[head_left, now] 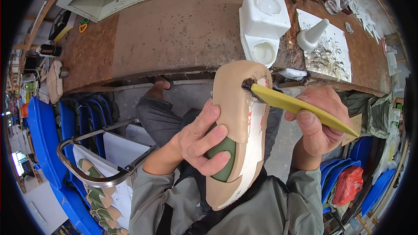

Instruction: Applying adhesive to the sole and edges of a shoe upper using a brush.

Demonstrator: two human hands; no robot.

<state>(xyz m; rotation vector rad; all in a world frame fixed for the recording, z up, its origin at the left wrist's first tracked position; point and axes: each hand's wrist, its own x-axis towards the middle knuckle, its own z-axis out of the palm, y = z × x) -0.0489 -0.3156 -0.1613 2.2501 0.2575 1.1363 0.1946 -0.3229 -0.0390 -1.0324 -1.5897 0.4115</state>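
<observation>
A broad brown work surface (174,30), scuffed and stained, is spread across the upper half of the view, and the supplies are kept along its near right edge, within reach of the right arm: a white two-well plastic container (263,21), a white cone-tipped nozzle bottle (311,35) and a smeared white sheet (333,54) on which drips appear to be caught. To the lower left, blue plastic crates (43,148) are stacked, and a metal-framed cart (98,165) is parked beside the knee, with a row of tan and green shoe uppers (102,202) lined up in it, close at hand. The tan shoe upper (239,122) is held in the air in front of the chest, below the edge of the surface, sole side turned up and toe end pointed away, so that its lasted bottom is presented to the brush. It is clasped by the left hand (200,141), whose grip is closed around the green heel part from the left side, thumb and fingers kept clear of the edge being coated. The yellow-handled brush (300,109) is pinched firmly in the right hand (320,124), thumb pressed on top of the handle, and its dark bristles are laid against the toe end of the upper, where the tan material meets the white strip.
</observation>
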